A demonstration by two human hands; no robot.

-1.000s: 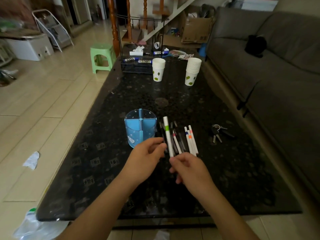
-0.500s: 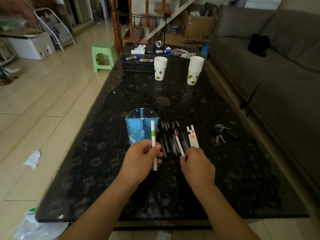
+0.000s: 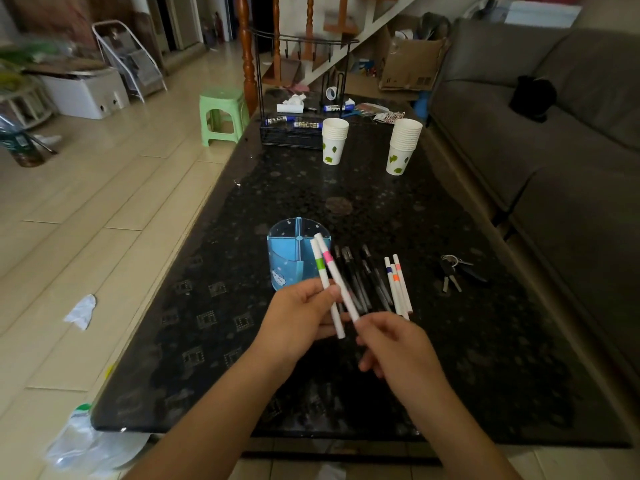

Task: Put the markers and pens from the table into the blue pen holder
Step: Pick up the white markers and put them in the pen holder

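Note:
The blue pen holder (image 3: 289,258), round with four compartments, stands on the black table (image 3: 346,188) in front of me. My left hand (image 3: 298,320) grips a white marker with a green band (image 3: 320,268), its tip raised in front of the holder. My right hand (image 3: 398,348) holds a white marker with a pink band (image 3: 329,259) that crosses the green one. Several black pens (image 3: 360,278) lie on the table just right of the holder. Beside them lie three white markers (image 3: 398,285) with blue and orange bands.
A bunch of keys (image 3: 452,271) lies right of the markers. Two stacks of paper cups (image 3: 334,140) (image 3: 403,147) and a black wire rack (image 3: 294,133) stand at the far end. A grey sofa (image 3: 554,150) runs along the right. A green stool (image 3: 223,112) stands on the floor.
My right hand has lifted the pink-banded marker from the row and brought it left beside the green-banded one. The left hand has held the green marker, now tilted a little more.

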